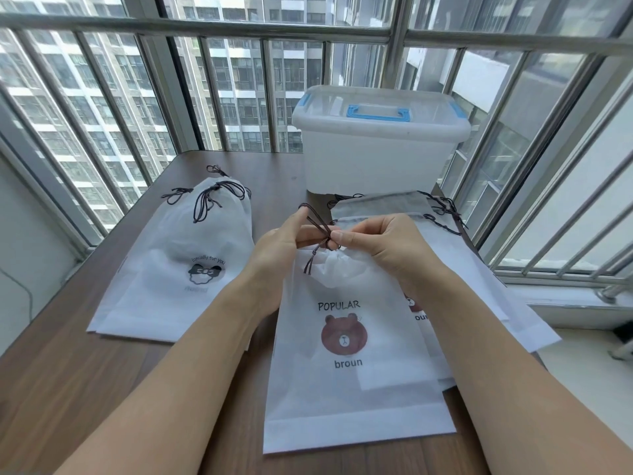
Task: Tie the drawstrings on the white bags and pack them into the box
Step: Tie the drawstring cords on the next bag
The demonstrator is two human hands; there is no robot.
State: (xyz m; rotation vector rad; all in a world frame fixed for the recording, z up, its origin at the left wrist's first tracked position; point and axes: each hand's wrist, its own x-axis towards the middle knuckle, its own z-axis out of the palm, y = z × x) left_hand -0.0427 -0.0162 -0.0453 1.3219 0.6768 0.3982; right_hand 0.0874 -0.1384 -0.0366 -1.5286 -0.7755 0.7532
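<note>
Wooden bench point(212, 389) by a barred window, carrying everything. Lidded translucent box point(376, 145) at the far edge, blue handle on top, not yet opened. Pile of tied white bags point(178, 262) to the left; flat stack of untied bags point(455, 269) to the right, mouths toward the box. Bear-print bag point(346, 365) lying in the middle, neck gathered. Left hand point(281, 248) and right hand point(373, 245) meeting over that neck, fingers of both curled and pinching the dark drawstring point(320, 231), loop raised over the left forefinger. Judged mid-knot: next, pull the loop through, cinch snug, then set aside with the tied ones
</note>
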